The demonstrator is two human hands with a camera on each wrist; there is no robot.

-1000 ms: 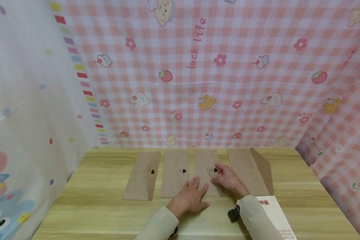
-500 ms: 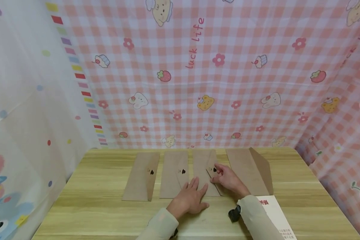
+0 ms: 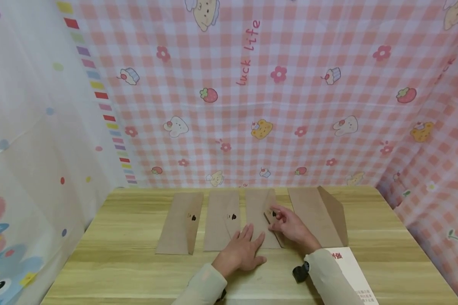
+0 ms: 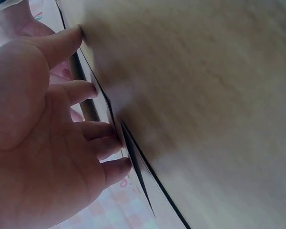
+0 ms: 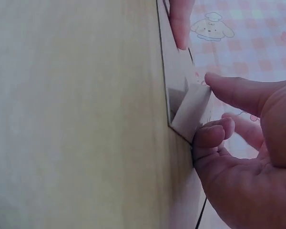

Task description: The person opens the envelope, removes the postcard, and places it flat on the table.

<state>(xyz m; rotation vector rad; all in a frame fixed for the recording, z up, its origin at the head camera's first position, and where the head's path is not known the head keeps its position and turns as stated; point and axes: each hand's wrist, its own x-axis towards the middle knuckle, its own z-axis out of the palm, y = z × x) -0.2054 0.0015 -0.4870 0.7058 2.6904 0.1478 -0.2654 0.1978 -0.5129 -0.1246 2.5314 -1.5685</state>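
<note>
My left hand (image 3: 241, 250) lies palm down, its fingers spread over the lower part of the third brown paper envelope (image 3: 256, 205) and the corner of the second envelope (image 3: 218, 216). In the left wrist view those straight fingertips (image 4: 115, 169) press on the paper. My right hand (image 3: 293, 228) holds the third envelope's flap, which bears a small dark print. Seen from the right wrist, the flap (image 5: 193, 112) stands raised off the envelope body, between the thumb and the curled fingers. What is inside the envelope cannot be made out.
To the left lies another envelope (image 3: 178, 222) with its flap folded over. A fourth envelope (image 3: 309, 216), flap spread out, is on the right. A white printed card or booklet (image 3: 353, 271) sits partly under the right sleeve (image 3: 330, 275). A patterned cloth (image 3: 229, 106) hangs behind the wooden table (image 3: 110, 237).
The third envelope's flap edge has lifted a little under my right hand, which has shifted slightly. My left hand stays in place.
</note>
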